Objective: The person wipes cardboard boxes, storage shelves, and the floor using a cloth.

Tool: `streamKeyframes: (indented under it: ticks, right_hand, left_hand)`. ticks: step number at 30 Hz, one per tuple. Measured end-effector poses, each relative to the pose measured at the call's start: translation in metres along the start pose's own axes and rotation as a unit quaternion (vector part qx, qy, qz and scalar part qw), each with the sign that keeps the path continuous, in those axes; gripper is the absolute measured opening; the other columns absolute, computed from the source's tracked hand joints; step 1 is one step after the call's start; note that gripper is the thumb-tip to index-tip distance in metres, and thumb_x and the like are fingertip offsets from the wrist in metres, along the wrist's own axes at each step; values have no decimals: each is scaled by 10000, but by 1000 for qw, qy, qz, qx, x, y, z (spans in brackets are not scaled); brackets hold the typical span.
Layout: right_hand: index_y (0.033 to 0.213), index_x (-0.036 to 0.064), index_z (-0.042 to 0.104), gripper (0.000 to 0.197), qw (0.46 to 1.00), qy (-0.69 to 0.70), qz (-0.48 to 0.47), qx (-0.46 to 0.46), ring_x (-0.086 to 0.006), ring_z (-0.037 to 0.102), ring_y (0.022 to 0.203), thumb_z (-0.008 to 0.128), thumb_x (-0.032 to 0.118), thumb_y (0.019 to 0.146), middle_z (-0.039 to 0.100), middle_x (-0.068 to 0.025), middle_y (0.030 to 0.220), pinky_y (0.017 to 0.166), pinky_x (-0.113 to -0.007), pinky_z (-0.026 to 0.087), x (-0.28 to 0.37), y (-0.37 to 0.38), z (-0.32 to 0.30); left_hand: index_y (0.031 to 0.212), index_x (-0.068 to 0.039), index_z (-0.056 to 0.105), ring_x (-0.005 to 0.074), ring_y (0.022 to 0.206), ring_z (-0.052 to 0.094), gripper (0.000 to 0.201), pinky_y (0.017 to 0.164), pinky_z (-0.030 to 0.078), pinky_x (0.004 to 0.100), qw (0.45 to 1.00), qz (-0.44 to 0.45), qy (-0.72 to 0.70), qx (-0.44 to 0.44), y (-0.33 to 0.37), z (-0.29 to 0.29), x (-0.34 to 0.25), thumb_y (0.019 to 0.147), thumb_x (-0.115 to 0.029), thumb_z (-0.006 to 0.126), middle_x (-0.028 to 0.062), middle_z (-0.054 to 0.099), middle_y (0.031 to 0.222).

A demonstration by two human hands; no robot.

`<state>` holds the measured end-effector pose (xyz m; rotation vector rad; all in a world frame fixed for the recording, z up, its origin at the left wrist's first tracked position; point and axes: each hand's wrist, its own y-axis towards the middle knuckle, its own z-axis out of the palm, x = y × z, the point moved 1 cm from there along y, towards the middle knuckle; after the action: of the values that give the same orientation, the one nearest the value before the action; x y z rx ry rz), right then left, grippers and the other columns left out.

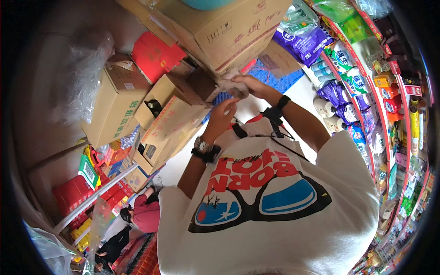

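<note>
Shirt: white, soft cloth [270, 243] on the person's body, printed with black-rimmed sunglasses and red letters.
Shelves: curved rows [403, 97] on the right, edged in red, full of shiny packets and smooth bottles.
Big carton: brown cardboard [247, 39] with flat sides and straight corners, at the top, just beyond the hands.
Open carton: also brown cardboard [172, 120], long and tilted; dark bottle necks [155, 105] show through its openings.
Clear film: thin, wrinkled plastic [87, 78], on the left.
Red box: flat-faced and bright [158, 56], behind the open carton.
Blue mat: rough, with a woven-like pattern [271, 75], on the pale floor.
Right hand: fingers [254, 87] bent and closed on the crumpled piece.
Left hand: half open [222, 117], fingers curved, their tips by the piece's lower end; I cannot tell if they grip it.
Crumpled piece: greyish-brown, soft, full of folds and irregular in shape [230, 85], at the big carton's lower corner; film or cloth, I cannot tell.
Watch: dark strap, round face [203, 146], on the left wrist.
</note>
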<state>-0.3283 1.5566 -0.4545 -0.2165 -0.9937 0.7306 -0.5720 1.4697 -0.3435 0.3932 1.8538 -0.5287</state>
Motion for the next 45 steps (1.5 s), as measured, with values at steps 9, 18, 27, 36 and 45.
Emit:
streamKeyframes:
  ticks: [9,18,27,36,45]
  right_hand:
    - [1485,53,777,435,993,-54,-40,-96,-261,805,1255,670,306,1148,831,-129,1407,1100,-422,637,48,33,58]
    - [1472,-1,763,380,995,20,24,-98,-285,803,1241,680,146,1132,828,-164,1395,1066,-433,656,89,44,0]
    - [1425,-21,790,464,935,-131,-106,-312,-277,810,1151,617,312,1152,845,-169,1338,985,-408,662,242,5,-307]
    - [1309,-66,755,474,855,-300,-175,-385,-208,730,1021,865,313,1047,812,-130,1191,817,-410,600,242,-36,-311]
    - [1292,-17,766,269,738,-435,-340,-388,-227,721,904,751,130,1067,822,-176,1033,855,-435,580,165,-23,-198]
  left_hand:
    - [1501,-57,737,230,1111,800,326,1009,637,390,983,10,72,-167,10,-79,43,1183,-128,711,141,831,1319]
    - [1673,-10,579,209,1123,773,555,1000,642,368,952,72,72,-290,78,-54,50,1145,-65,742,184,777,1436]
    - [1761,2,496,206,1296,740,699,1135,581,367,944,24,-91,-317,155,3,11,1170,-221,797,167,751,1569]
    - [1614,51,660,207,1095,843,650,973,669,362,905,-75,-22,-419,140,1,61,1074,-222,897,182,883,1241]
    - [1645,-3,667,141,1077,835,586,980,662,331,953,-40,-33,-300,122,-34,89,1072,-42,785,108,899,1258]
